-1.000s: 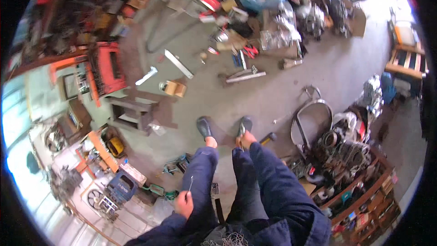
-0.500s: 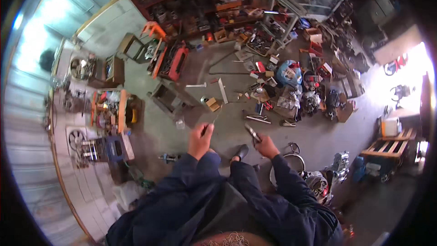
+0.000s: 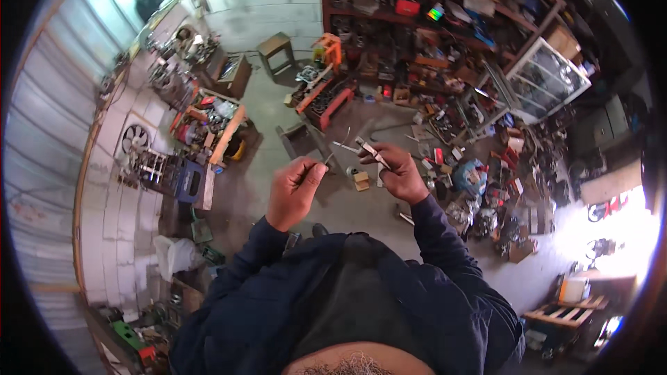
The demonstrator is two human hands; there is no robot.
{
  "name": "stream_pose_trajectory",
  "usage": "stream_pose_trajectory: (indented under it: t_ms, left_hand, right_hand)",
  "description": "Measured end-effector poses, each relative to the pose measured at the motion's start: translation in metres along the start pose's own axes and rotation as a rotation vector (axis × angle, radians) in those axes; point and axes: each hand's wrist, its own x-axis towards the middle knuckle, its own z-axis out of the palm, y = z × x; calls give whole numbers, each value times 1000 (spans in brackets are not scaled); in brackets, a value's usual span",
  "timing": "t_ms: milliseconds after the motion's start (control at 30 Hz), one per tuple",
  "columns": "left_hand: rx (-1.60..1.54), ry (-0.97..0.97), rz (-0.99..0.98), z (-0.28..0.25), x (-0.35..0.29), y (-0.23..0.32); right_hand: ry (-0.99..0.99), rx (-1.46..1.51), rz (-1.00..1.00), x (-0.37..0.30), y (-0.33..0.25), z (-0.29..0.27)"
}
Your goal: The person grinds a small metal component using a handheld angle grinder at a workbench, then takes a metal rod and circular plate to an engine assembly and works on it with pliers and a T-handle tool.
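Note:
Both hands are raised in front of my body, a short gap between them. My left hand is closed in a pinch, thumb against the bent forefinger. A thin, pale wire-like piece sticks out from its fingertips, its other end hidden in the hand. My right hand is wrapped round a slim silver hand tool, whose end points up and left toward my left hand. Its exact kind is not clear. The tool and the thin piece are apart. Below them on the floor sits a small cardboard box.
A grey metal frame stands on the floor ahead. Loose tools and parts, with a blue plastic bag, spread at right. Loaded shelves line the back. At left are an orange-edged parts bin and a block wall.
My view has swung, so the room sits farther right and more of the left wall shows. Both hands have come up, and the right hand with its tool is closer to the left.

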Motion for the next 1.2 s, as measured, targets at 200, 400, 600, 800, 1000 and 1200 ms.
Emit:
stream_pose_trajectory:
  t_ms: [200, 400, 600, 800, 1000, 1200]
  left_hand:
    - [-51, 131, -90, -78, -20, 3]
    - [-92, 309, -78, -129, -48, -9]
    - [-534, 415, -203, -159, -69, -21]
    - [-708, 498, -263, -178, -65, -26]
    - [-838, 600, -268, -192, -21, -34]
    - [-855, 669, -211, -200, 35, -47]
  right_hand:
    - [-182, 96, -62, 87, -13, 71]
    - [-426, 64, -144, 149, -4, 125]
    - [-521, 73, 5, 189, 3, 188]
    - [-690, -262, -158, 232, 12, 234]
    - [-529, -231, -194, 280, 45, 251]
    - [-368, -211, -205, 327, 76, 256]
